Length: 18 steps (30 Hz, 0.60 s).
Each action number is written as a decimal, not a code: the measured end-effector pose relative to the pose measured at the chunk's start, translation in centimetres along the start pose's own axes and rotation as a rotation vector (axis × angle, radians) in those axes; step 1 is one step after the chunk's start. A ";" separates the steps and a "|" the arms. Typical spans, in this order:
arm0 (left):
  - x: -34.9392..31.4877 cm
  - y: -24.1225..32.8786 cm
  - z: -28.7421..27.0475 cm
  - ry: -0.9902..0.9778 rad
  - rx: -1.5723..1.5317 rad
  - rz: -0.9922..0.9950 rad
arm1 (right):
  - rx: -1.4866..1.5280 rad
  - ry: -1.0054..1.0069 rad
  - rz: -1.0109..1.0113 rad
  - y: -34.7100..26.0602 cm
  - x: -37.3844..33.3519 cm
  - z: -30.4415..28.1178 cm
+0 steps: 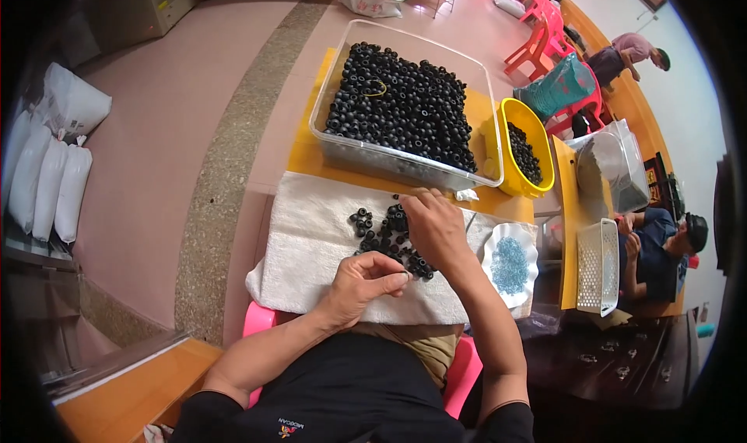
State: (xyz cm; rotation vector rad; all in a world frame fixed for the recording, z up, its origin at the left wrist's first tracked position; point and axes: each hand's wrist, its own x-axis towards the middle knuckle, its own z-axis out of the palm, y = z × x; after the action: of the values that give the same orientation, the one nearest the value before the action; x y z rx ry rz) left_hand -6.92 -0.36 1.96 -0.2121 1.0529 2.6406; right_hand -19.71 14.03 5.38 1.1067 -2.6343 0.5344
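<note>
A loose heap of small round black pieces with holes lies on a white cloth in front of me. My left hand is closed at the near edge of the heap, thumb and forefinger pinched together. Whatever is between those fingertips is too small to make out. Over the heap's far right side, my right hand has its fingers bent and drawn together. Its fingertips are partly hidden, so what they grip cannot be seen. To the right, a white wavy-rimmed dish holds many tiny light-blue pieces.
Beyond the cloth stands a clear plastic bin full of black pieces. Beside it is a yellow tub with more. A white perforated basket sits on another table at right, near a seated person. White sacks stand at far left.
</note>
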 end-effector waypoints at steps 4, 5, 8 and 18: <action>0.2 0.0 -0.3 -0.011 -0.006 0.026 | -0.236 -0.190 -0.034 0.0 2.1 2.0; 0.2 0.1 -0.3 -0.005 -0.011 0.024 | -0.278 -0.282 -0.004 -0.1 2.2 2.4; 0.2 0.3 -0.5 -0.004 -0.012 0.019 | -0.273 -0.307 0.068 -0.7 2.4 3.3; 0.4 0.4 -0.8 -0.003 -0.038 0.004 | -0.065 -0.326 0.239 1.0 3.0 4.3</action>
State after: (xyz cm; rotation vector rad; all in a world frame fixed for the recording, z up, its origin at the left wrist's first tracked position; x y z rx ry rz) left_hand -7.43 -1.11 1.53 -0.2143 1.0042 2.6652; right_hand -22.83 10.98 2.27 0.9329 -3.0668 0.3308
